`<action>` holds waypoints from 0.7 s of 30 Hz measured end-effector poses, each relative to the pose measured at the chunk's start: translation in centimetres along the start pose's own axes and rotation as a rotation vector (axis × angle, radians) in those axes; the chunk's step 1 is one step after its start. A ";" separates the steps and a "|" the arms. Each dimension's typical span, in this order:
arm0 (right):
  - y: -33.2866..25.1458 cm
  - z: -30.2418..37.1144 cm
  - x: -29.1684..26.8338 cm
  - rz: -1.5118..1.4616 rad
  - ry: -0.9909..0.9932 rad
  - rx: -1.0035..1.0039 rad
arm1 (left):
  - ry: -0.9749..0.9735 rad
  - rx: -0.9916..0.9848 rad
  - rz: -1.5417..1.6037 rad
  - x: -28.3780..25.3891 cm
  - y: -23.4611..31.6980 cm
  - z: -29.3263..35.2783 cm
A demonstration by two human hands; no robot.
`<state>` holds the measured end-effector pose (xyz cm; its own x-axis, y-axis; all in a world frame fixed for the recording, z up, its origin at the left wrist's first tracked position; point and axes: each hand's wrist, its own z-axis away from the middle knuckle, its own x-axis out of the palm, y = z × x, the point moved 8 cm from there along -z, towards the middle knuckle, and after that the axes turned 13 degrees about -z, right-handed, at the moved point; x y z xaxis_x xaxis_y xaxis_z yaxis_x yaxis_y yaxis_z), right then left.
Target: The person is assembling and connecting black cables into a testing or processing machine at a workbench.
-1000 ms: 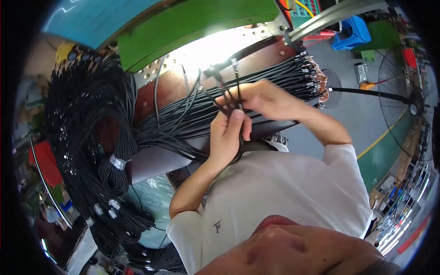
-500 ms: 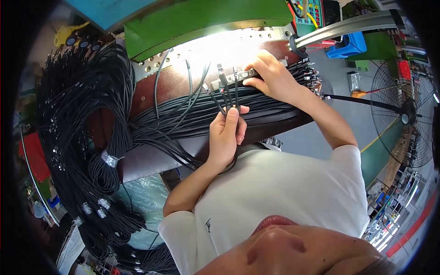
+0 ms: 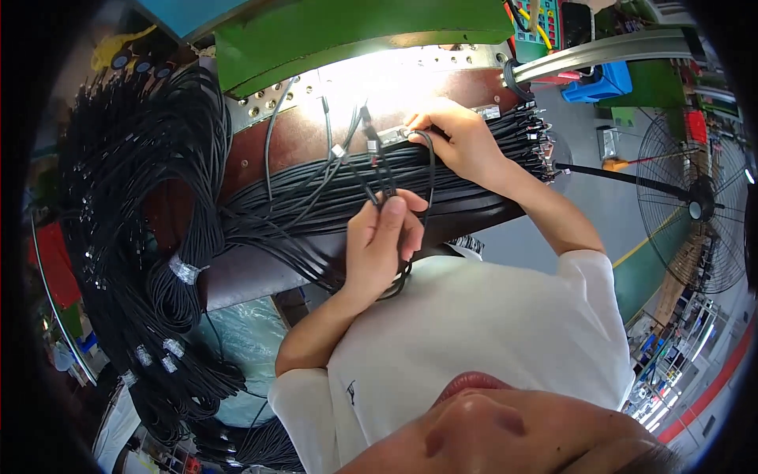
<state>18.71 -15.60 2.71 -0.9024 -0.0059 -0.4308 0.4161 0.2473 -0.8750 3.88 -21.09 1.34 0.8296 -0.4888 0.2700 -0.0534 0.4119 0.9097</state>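
Note:
My left hand (image 3: 374, 251) is closed round several black cables (image 3: 371, 183), whose plug ends stick up past the thumb and fingers. One of these plugs (image 3: 373, 146) shows a pale metal tip. Above and to the right, my right hand (image 3: 467, 144) pinches the end of a black cable (image 3: 431, 162) that bends up from beside my left hand. Its fingertips are at a pale metal strip fixture (image 3: 392, 136) on the dark red bench; the fingers hide the cable's tip.
A thick row of black cables (image 3: 304, 207) lies along the bench (image 3: 260, 154), connector ends (image 3: 541, 142) at right. Tied cable bundles (image 3: 189, 158) hang at left. A green machine housing (image 3: 355, 39) stands behind a bright light. A fan (image 3: 695, 197) is at far right.
My right hand has taken hold of one cable end and drawn it up to the strip, so the cable now arcs between my hands. My left hand has shifted slightly left.

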 end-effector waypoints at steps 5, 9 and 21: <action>-0.9 -0.2 0.3 0.105 -0.112 -0.004 | 0.004 -0.029 -0.052 0.8 -1.0 -0.6; -1.0 -1.4 -1.3 -0.379 -0.054 0.308 | 0.020 0.001 -0.246 1.2 -0.3 -1.4; -6.7 1.4 -1.8 0.081 -0.018 -0.301 | 0.130 0.028 -0.101 0.5 0.5 -2.0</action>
<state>17.75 -18.65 9.05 -0.8643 0.0092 -0.5028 0.4327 0.5231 -0.7342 5.43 -19.61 1.25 0.8965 -0.4220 0.1349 0.0200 0.3427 0.9392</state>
